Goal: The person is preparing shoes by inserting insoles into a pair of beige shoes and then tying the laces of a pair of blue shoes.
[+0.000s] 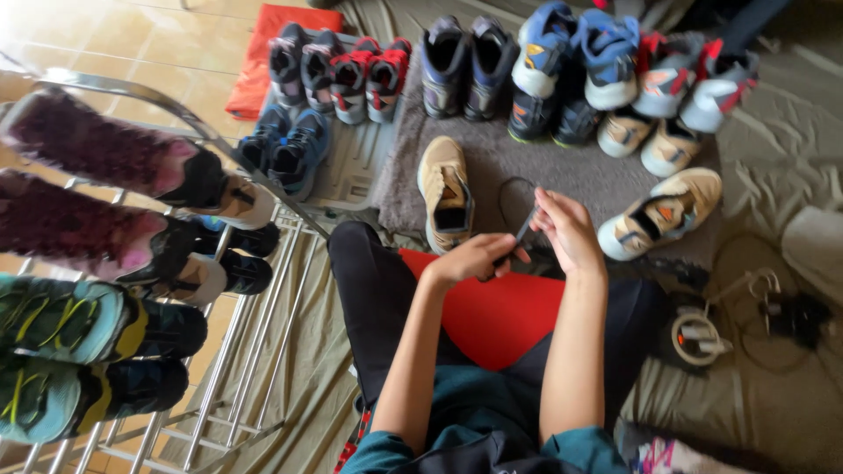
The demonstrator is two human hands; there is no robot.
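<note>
Together, the left hand (474,257) and right hand (566,230) were pinched on a dark shoelace (524,230) stretched between them above the red cloth (500,316) on the lap. Judging by that, the lace was being handled mid-step, and any next move called for an unbroken pinch. Just beyond, a tan shoe (445,193) lay on the grey mat (527,167), with a lace loop beside it, pairs crowding the mat's far edge and a metal rack (255,307) at its left.

olive ground sheet (773,158) under grey mat (527,167), rows of sneakers (544,53), metal rack (263,290)
</note>
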